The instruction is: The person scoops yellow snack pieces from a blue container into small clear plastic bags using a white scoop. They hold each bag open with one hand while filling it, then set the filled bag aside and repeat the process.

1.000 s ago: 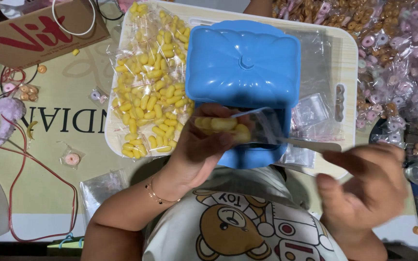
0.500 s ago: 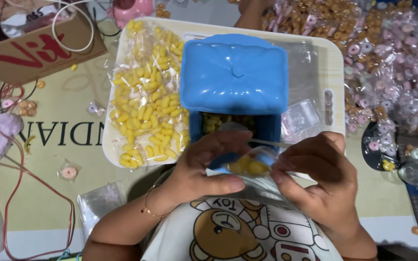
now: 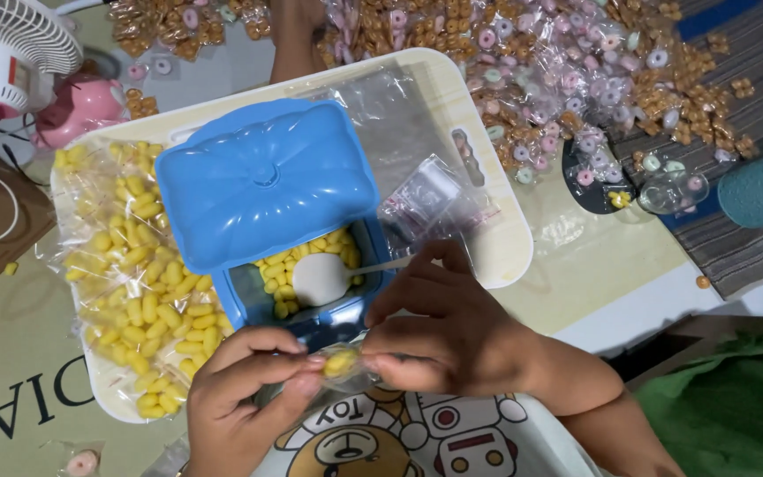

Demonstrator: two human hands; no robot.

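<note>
My left hand point(image 3: 245, 389) and my right hand point(image 3: 439, 331) together pinch a small clear packet of yellow snack pieces point(image 3: 343, 362) just in front of a blue box point(image 3: 311, 291). The box's blue lid point(image 3: 262, 177) stands open, and inside lie loose yellow pieces with a white spoon point(image 3: 320, 278) resting on them. The box sits on a white tray point(image 3: 496, 221). Left of the box, several filled packets of yellow pieces point(image 3: 130, 274) are piled on the tray. A bundle of empty clear bags point(image 3: 434, 199) lies to the right of the box.
Many packets of brown and pink ring snacks point(image 3: 576, 79) cover the far right. A white fan point(image 3: 11, 53) and a pink object point(image 3: 81, 106) stand at far left. Another person's arm point(image 3: 293, 40) reaches in at the top. Green cloth point(image 3: 735, 406) is at bottom right.
The spoon has been put down in the box. Both hands have come together on the small packet nearer my body. The view has swung to the right.
</note>
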